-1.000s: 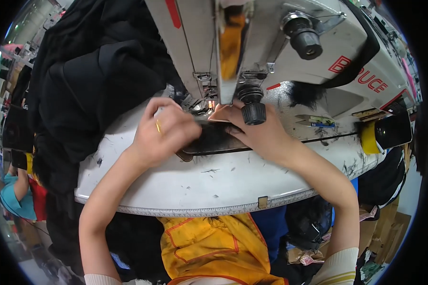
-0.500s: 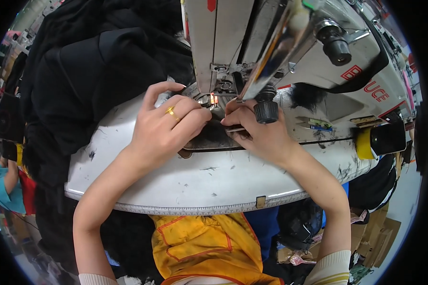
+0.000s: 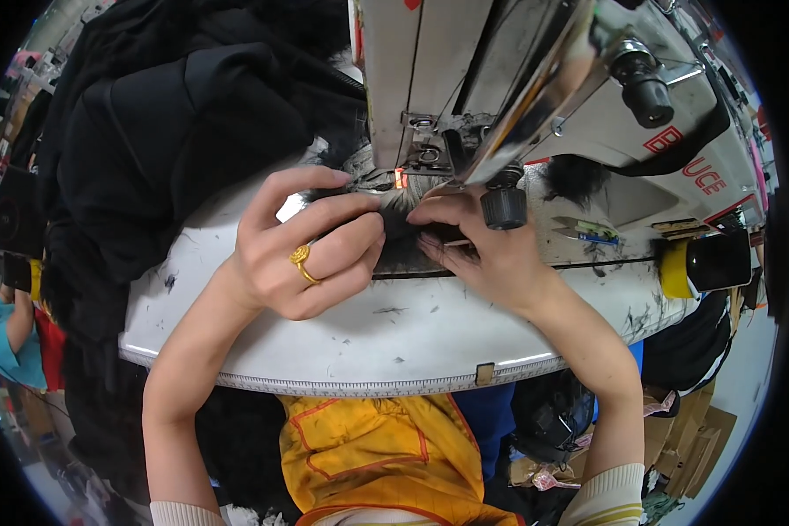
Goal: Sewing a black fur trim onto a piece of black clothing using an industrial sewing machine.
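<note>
Under the needle area of a white sewing machine (image 3: 390,79), a small dark piece of fabric (image 3: 401,223) lies bunched between my hands. My left hand (image 3: 311,250), with a gold ring on one finger, has its fingers curled and pinches the fabric's left side. From the right, my right hand (image 3: 491,250) grips the other side with thumb and forefinger. A thin, shiny edge shows inside the right palm; its kind cannot be made out. The machine's small light glows just above the fabric. The fingertips partly hide the cloth.
A heap of black fabric (image 3: 184,131) covers the left of the white table (image 3: 316,351). A measuring tape runs along the front edge. Small thread snips (image 3: 587,231) lie right of my hand, near dark lint. A black knob (image 3: 504,209) hangs close above my right fingers.
My left hand has rolled and shifted slightly left and down, its fingers more spread out. The dark fabric between the hands shows more. My right hand stays nearly in place.
</note>
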Demonstrator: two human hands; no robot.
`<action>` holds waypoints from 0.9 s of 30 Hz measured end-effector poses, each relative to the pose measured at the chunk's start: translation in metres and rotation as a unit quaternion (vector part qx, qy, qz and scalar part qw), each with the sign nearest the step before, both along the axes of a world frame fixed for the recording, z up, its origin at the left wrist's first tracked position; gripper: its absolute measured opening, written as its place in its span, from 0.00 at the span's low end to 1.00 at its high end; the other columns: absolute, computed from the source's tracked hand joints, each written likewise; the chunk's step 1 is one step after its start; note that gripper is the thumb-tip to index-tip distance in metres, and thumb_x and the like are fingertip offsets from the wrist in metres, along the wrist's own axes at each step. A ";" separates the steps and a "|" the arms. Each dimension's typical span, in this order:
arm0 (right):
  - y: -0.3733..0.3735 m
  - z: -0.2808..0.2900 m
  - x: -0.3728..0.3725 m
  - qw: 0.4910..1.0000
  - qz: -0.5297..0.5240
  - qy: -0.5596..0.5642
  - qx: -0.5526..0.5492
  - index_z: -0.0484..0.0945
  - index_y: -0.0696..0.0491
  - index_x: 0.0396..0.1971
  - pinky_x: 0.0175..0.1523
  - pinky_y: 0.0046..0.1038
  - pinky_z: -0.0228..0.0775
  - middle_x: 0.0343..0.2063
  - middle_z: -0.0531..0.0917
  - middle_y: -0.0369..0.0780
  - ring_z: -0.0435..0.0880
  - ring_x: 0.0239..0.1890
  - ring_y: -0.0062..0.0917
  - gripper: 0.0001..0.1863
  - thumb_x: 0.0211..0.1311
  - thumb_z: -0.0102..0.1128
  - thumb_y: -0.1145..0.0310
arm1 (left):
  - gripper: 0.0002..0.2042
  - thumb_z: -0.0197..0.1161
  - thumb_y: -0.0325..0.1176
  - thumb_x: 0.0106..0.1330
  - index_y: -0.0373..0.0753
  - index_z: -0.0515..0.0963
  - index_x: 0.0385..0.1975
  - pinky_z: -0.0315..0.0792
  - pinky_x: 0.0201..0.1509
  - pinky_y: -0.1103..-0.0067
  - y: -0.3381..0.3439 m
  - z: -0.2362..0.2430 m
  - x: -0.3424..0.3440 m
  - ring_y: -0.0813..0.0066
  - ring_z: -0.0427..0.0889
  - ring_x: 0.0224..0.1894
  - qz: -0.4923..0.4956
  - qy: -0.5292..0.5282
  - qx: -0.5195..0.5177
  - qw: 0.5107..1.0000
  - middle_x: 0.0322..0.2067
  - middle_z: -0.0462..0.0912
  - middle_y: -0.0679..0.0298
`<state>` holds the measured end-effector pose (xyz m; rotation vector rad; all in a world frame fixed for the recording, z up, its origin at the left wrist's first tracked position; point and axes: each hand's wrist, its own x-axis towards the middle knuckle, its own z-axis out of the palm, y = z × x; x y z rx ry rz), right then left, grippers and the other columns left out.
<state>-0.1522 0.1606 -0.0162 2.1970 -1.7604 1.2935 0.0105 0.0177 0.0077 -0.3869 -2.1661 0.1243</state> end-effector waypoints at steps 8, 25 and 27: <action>0.008 0.018 0.005 0.993 -0.086 0.058 0.064 0.77 0.42 0.51 0.34 0.26 0.73 0.31 0.81 0.36 0.81 0.32 0.26 0.25 0.50 0.60 0.76 | 0.04 0.63 0.24 0.40 0.36 0.74 0.15 0.75 0.40 0.72 -0.003 0.000 0.002 0.71 0.81 0.29 -0.006 -0.009 -0.002 1.000 0.24 0.76 0.65; 0.006 0.016 0.005 0.991 -0.076 0.100 0.053 0.79 0.41 0.49 0.30 0.26 0.75 0.25 0.83 0.36 0.82 0.25 0.26 0.27 0.46 0.60 0.80 | 0.04 0.62 0.25 0.38 0.37 0.74 0.15 0.74 0.42 0.72 -0.001 -0.003 0.002 0.71 0.82 0.30 -0.001 -0.002 -0.004 1.000 0.23 0.76 0.67; 0.006 0.016 0.006 0.991 -0.075 0.097 0.061 0.78 0.41 0.49 0.30 0.26 0.75 0.25 0.83 0.36 0.82 0.26 0.26 0.27 0.46 0.60 0.81 | 0.04 0.62 0.25 0.38 0.37 0.74 0.15 0.74 0.42 0.72 -0.001 -0.002 0.002 0.72 0.82 0.30 -0.001 -0.003 0.000 1.000 0.23 0.76 0.67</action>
